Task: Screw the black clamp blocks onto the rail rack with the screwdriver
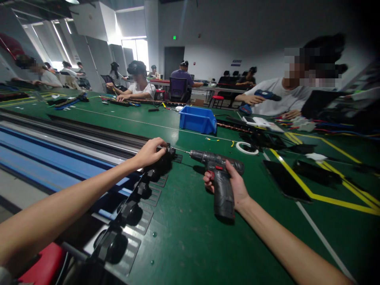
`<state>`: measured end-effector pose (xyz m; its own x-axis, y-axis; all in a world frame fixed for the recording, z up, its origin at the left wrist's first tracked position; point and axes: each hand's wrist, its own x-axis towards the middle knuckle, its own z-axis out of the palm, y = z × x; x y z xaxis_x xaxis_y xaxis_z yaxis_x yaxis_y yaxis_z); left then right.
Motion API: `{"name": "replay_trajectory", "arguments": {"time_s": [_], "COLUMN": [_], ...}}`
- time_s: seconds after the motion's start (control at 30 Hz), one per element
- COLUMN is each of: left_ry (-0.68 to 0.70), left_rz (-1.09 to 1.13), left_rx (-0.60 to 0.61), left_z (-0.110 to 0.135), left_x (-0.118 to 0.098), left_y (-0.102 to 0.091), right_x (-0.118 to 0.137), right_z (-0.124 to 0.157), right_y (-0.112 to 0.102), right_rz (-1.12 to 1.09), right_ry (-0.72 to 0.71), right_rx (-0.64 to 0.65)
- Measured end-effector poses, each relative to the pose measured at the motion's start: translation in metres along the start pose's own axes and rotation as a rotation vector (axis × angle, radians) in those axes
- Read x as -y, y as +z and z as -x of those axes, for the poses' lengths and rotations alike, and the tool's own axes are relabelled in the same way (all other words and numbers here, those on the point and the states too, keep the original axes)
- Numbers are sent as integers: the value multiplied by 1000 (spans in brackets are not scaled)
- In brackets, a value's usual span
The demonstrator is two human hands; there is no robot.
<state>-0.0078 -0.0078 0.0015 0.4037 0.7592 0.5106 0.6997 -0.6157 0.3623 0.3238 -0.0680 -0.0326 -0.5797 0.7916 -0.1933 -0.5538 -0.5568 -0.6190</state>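
A black cordless drill (224, 186) is gripped in my right hand (237, 186), with the index finger by its red trigger. Its long thin bit points left, toward the end of the farthest long profile. My left hand (152, 152) rests with bent fingers on the black fitting at that end; whether it grips anything small there is hidden. Along the near ends of the long blue and black profiles (59, 152) sit several black round cable glands (111, 245). Slotted metal plates (130, 253) stick out beside them over the green table.
A blue plastic bin (198, 120) stands beyond the drill. To its right lie a roll of white tape (247, 148) and a dark flat panel (286, 180). A co-worker at the right holds a blue drill (267, 95). A red stool (44, 265) is at lower left.
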Motion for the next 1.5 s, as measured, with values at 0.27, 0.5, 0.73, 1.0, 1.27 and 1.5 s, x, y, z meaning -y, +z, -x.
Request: {"name": "replay_trajectory", "arguments": {"time_s": [0.27, 0.5, 0.73, 1.0, 1.27, 1.5], "left_ry": [87, 137, 171, 201, 211, 157], "left_rz": [-61, -39, 0, 35, 40, 70], "left_rx": [51, 36, 43, 64, 92, 94], "left_z": [0, -2, -2, -3, -4, -3], "left_x": [5, 8, 9, 7, 9, 6], "left_y": [2, 4, 3, 1, 1, 0], "right_x": [0, -1, -1, -1, -2, -1], "right_z": [0, -1, -1, 0, -1, -1], "right_y": [-1, 0, 2, 4, 4, 3], "right_rz": [37, 28, 40, 50, 68, 63], "right_ry": [28, 63, 70, 75, 71, 73], "right_rx": [36, 23, 9, -2, -2, -1]}}
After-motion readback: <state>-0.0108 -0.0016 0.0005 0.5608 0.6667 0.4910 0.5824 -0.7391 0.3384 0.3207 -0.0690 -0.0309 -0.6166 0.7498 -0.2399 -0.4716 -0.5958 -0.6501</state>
